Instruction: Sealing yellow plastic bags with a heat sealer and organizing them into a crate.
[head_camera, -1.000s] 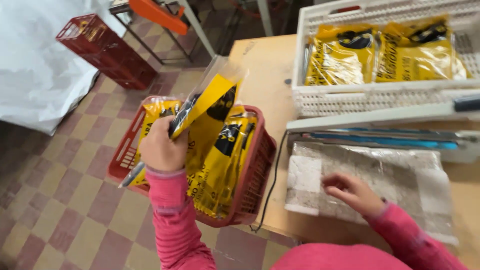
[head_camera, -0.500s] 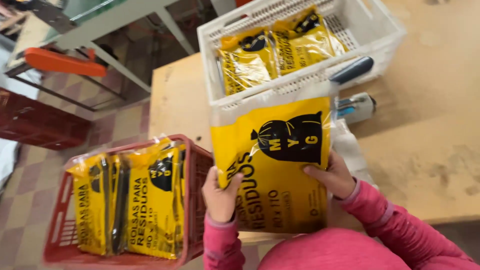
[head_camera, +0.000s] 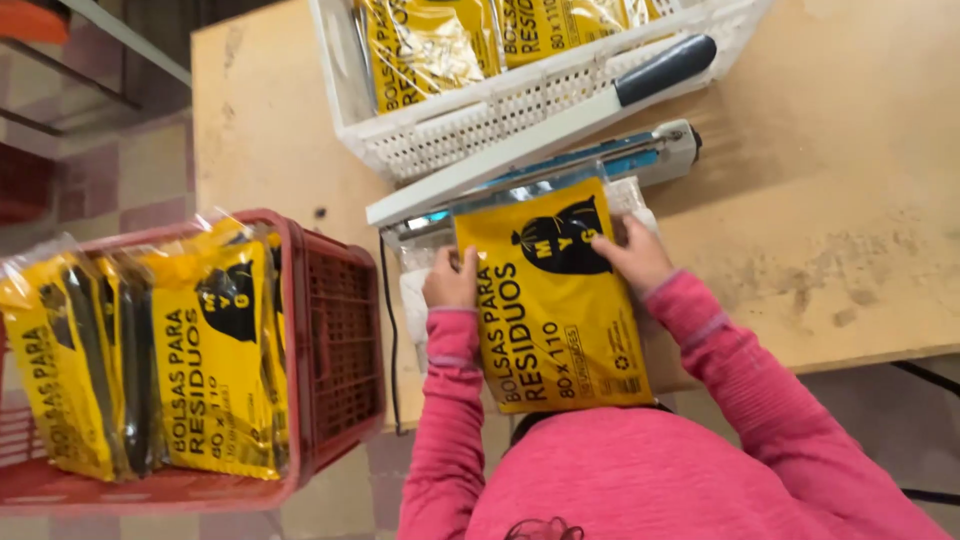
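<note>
Here, a pale brown wooden bench (head_camera: 820, 150) is filling most of the view, its near edge running just in front of a person in pink sleeves. Off the bench's left edge, a red plastic slotted crate (head_camera: 335, 330) is sitting on the tiled floor, crammed with upright yellow packets in clear wrap (head_camera: 215, 365). At the bench's far edge, a white plastic perforated basket (head_camera: 500, 120) is holding more of the same yellow packets, lying flat. Just nearer than the basket, a long white heat sealer with a dark handle (head_camera: 560, 150) is lying slantwise across the bench, its arm lifted a little at the left end.

The flat yellow plastic packet with black print (head_camera: 555, 300) is resting near the bench's near edge, its top edge tucked right up against the sealer's bar, with crinkled clear film showing beneath it. The left hand (head_camera: 450, 280) is gripping the packet's left edge, fingers curled over it. The right hand (head_camera: 628, 255) is pressing down on the packet's upper right corner, fingers spread narrow and flat on the surface.
</note>
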